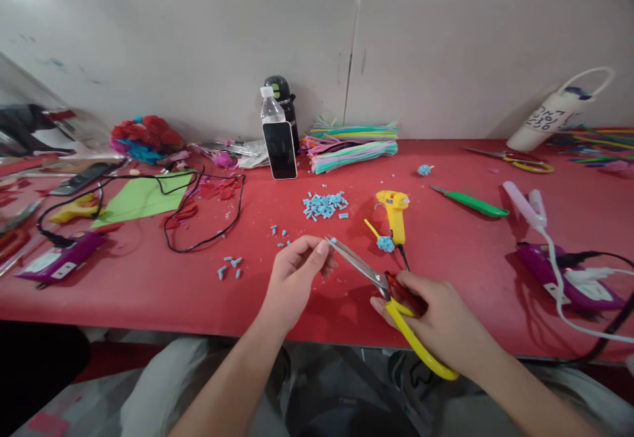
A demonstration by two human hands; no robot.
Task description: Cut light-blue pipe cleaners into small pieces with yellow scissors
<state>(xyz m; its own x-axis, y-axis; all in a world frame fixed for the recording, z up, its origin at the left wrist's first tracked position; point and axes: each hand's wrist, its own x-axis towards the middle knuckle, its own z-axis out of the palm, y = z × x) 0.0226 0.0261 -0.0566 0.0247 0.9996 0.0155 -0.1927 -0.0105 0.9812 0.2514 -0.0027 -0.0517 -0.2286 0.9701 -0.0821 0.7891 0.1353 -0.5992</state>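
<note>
My left hand (297,268) pinches a small light-blue piece (331,241) between thumb and index finger. Scissors (364,268) with red and yellow handles are in my right hand (436,311), their blade tips at that blue piece. Beyond my hands lies a pile of short light-blue pieces (324,205), with several more (230,264) scattered to the left. A blue cluster on a yellow stem (385,243) rests beside the yellow glue gun (395,216).
A phone (280,151) leans on bottles at the back, near bundled pipe cleaners (354,153). To the right are a green cutter (475,204), a pink tool (525,206) and a purple power strip (569,278). Black cable (203,247) and green paper (143,199) lie left.
</note>
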